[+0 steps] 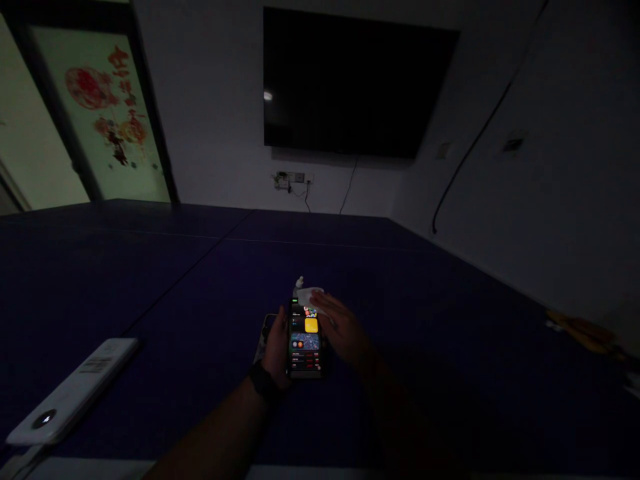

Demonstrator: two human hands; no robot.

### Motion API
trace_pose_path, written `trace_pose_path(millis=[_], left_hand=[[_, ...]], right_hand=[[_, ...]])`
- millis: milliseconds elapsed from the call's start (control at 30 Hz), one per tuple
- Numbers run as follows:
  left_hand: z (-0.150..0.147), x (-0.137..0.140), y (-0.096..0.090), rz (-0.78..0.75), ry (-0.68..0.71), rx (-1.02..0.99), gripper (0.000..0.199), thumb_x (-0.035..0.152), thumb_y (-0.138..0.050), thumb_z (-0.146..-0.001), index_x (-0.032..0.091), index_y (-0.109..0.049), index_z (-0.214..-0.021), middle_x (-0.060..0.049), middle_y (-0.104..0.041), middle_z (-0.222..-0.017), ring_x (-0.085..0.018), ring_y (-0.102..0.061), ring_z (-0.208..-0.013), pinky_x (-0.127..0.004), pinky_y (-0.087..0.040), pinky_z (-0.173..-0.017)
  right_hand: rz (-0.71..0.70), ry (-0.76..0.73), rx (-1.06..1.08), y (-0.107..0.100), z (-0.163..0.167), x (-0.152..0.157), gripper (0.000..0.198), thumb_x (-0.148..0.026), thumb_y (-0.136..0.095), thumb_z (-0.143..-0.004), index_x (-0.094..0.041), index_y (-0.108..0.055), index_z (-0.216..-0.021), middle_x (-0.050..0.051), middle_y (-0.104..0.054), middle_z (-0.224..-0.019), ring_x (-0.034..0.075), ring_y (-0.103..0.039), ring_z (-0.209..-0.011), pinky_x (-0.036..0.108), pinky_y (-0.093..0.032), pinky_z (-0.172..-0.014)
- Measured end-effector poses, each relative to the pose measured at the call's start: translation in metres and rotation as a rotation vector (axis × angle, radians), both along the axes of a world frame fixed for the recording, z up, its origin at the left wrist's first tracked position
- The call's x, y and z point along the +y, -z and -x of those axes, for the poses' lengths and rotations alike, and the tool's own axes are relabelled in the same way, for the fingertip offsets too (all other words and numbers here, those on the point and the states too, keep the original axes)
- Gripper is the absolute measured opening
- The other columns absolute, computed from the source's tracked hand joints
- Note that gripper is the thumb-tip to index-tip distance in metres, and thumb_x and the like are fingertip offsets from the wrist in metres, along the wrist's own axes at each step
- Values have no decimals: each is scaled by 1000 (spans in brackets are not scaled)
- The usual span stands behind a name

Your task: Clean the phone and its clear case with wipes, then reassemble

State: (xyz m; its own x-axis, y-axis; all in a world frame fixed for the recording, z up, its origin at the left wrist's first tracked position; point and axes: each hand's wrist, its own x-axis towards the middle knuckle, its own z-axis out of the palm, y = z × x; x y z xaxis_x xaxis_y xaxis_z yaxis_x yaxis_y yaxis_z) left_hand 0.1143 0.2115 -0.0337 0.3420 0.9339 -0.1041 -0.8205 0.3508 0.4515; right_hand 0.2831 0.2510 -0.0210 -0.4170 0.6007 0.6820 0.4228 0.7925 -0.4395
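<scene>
A smartphone [305,343] with a lit screen rests in my left hand [276,351], whose thumb and fingers close around its left edge. My right hand [343,328] presses a white wipe [309,296] to the upper end of the screen, its fingers together over it. Just beyond the phone stands a small bottle with a white nozzle [299,283], its lower part hidden. Partly covered by my left hand is a flat object with a pale rim [261,338], perhaps a phone case. A dark watch [263,382] circles my left wrist.
The dim room has a dark blue table [200,307]. On its left lies a white power bank [75,390] with a cable. A yellow item [583,331] lies at the right. A large television [355,83] hangs on the far wall, above sockets [299,178] and cables.
</scene>
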Motion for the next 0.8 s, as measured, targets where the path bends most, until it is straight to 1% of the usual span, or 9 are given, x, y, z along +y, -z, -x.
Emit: trace_pose_path(millis=[167, 233, 333, 400, 500, 567, 667, 733, 800], left_hand=[[0, -5, -4, -21, -24, -26, 63, 55, -53, -98, 17, -55, -148, -12, -75, -119, -27, -73, -104, -38, -51, -100], [0, -7, -6, -21, -9, -34, 64, 56, -52, -98, 18, -54, -149, -13, -75, -121, -29, -72, -106, -40, -51, -100], [0, -7, -7, -14, 6, -23, 64, 55, -52, -98, 17, -54, -149, -15, -75, -121, -31, -72, -107, -43, -52, -99], [0, -7, -8, -23, 1, -44, 65, 55, -51, -99, 16, -52, -150, -15, -74, -122, -31, -71, -110, -43, -50, -102], [1, -6, -7, -22, 24, -63, 68, 58, -49, -99, 16, -51, -151, -15, -74, -122, -31, -71, -112, -43, -48, -104], [2, -7, -6, -9, 46, -34, 69, 61, -49, -98, 17, -52, -150, -14, -76, -116, -31, -72, -106, -44, -49, -102], [4, -8, -5, -37, 53, -31, 67, 62, -49, -98, 18, -53, -149, -14, -77, -112, -29, -74, -99, -44, -51, -100], [4, -7, -4, -55, 52, -65, 67, 60, -49, -98, 17, -52, -150, -14, -76, -117, -28, -73, -103, -42, -49, -102], [5, -7, -3, -44, 61, -83, 69, 61, -48, -98, 16, -51, -151, -14, -75, -121, -30, -72, -108, -42, -48, -104]], right_hand=[[-21, -159, -54, -2, 2, -4, 39, -16, -51, -96, -28, -74, -125, 6, -72, -134, 25, -58, -138, 53, -44, -119], [-28, -107, -22, -3, 1, -4, 40, -15, -50, -95, -28, -75, -123, 6, -74, -130, 25, -61, -134, 54, -44, -119], [-8, -10, 5, -4, 2, -4, 43, -16, -50, -97, -28, -70, -132, 7, -69, -138, 25, -58, -138, 55, -42, -120], [10, -64, -25, -4, 3, -5, 44, -17, -52, -96, -29, -68, -135, 6, -65, -144, 25, -54, -142, 55, -40, -121], [19, -198, -65, -5, 2, -6, 39, -16, -53, -95, -31, -74, -124, 3, -71, -135, 24, -57, -139, 56, -38, -122], [11, -165, -35, -6, -1, -4, 38, -16, -51, -96, -31, -76, -121, 4, -76, -127, 25, -62, -133, 57, -39, -122], [10, -61, -11, -6, -1, -3, 42, -18, -50, -98, -29, -69, -133, 6, -69, -139, 25, -58, -138, 57, -37, -123], [26, -110, -58, -6, 0, -4, 43, -19, -51, -99, -30, -66, -138, 6, -62, -147, 25, -51, -145, 57, -35, -124], [34, -204, -104, -6, 0, -4, 41, -19, -51, -99, -31, -69, -133, 5, -65, -144, 25, -50, -145, 58, -36, -123]])
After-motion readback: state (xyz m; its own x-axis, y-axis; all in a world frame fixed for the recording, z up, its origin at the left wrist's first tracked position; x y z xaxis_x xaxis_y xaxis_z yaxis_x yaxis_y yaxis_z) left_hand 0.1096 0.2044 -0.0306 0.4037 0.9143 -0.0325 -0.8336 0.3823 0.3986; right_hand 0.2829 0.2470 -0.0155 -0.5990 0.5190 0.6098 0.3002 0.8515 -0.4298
